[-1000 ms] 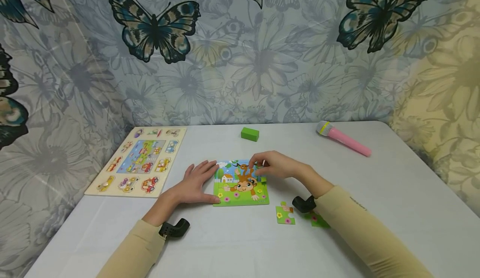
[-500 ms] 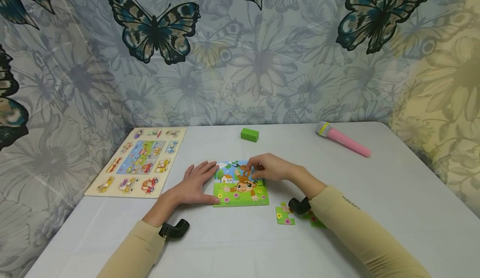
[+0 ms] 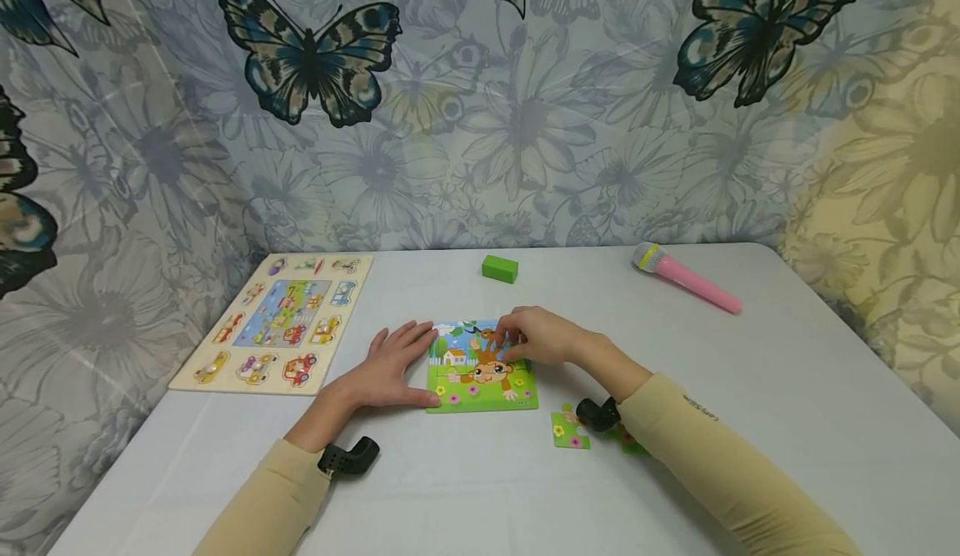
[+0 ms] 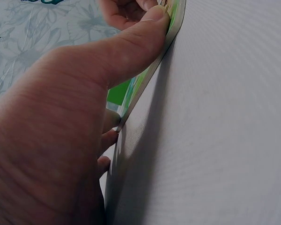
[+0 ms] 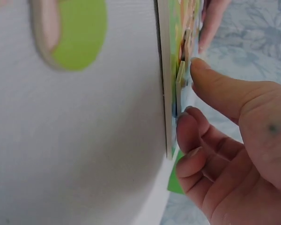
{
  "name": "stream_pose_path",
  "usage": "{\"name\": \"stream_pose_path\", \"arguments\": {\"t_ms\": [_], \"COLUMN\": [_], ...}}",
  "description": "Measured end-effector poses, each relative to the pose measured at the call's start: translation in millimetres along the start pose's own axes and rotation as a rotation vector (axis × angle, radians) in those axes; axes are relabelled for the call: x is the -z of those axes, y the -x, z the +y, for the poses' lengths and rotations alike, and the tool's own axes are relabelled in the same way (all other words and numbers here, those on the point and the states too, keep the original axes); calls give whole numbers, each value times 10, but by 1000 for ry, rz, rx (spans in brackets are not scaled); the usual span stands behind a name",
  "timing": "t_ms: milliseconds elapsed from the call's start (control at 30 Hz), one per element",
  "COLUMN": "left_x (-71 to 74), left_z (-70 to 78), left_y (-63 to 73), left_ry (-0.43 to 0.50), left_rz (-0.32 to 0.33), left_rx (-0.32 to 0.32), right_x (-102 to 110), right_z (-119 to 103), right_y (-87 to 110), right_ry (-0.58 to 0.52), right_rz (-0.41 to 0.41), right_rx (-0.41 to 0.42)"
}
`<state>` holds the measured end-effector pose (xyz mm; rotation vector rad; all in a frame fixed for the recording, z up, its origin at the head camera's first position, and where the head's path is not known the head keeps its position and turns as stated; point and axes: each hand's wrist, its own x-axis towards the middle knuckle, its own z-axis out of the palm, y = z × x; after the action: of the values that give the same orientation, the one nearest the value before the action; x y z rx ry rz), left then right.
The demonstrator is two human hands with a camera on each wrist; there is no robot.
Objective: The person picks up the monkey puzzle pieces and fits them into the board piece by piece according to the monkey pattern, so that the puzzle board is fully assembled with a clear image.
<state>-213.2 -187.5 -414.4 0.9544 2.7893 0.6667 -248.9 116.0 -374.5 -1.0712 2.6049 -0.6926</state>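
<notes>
A square jigsaw puzzle board (image 3: pixel 487 405) with a monkey, a house and flowers lies mid-table. My left hand (image 3: pixel 384 375) rests along its left side, fingers extended at the edge and thumb on the near left corner. Over the board's far right part, my right hand (image 3: pixel 542 336) pinches a puzzle piece (image 5: pixel 180 85) between thumb and fingers; in the right wrist view that piece stands slightly proud of the board, at a tilt. The right fingers cover much of it in the head view. A loose green puzzle piece (image 3: pixel 570 431) lies near the board's right front.
Another loose piece (image 3: pixel 628 441) is partly hidden under the right wrist. A large wooden puzzle board (image 3: pixel 225 289) with vehicle pictures lies at left. Further back are a green block (image 3: pixel 499 269) and a pink toy microphone (image 3: pixel 690 279). A butterfly-patterned cloth hangs behind the table.
My right hand has moved slightly left and lower over the board, then stayed nearly still. A green bit at the board's right edge no longer shows. The left hand has not moved.
</notes>
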Motion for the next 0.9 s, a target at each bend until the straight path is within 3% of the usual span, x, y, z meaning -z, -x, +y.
{"name": "stream_pose_path", "arguments": {"t_ms": [300,600,900], "left_x": [-7,-4,0], "left_z": [-13,0,-12], "left_y": [1,2,-4], "left_ry": [-9,-12,-7], "left_rz": [-2,-2,2], "left_rx": [6,6,-3], "right_x": [-3,-4,12], "right_z": [-21,-59,-104], "right_y": [9,31,52], "right_ry": [47,26,32], "right_rz": [-45,-34,-104], "right_rx": [-14,-4,12]}}
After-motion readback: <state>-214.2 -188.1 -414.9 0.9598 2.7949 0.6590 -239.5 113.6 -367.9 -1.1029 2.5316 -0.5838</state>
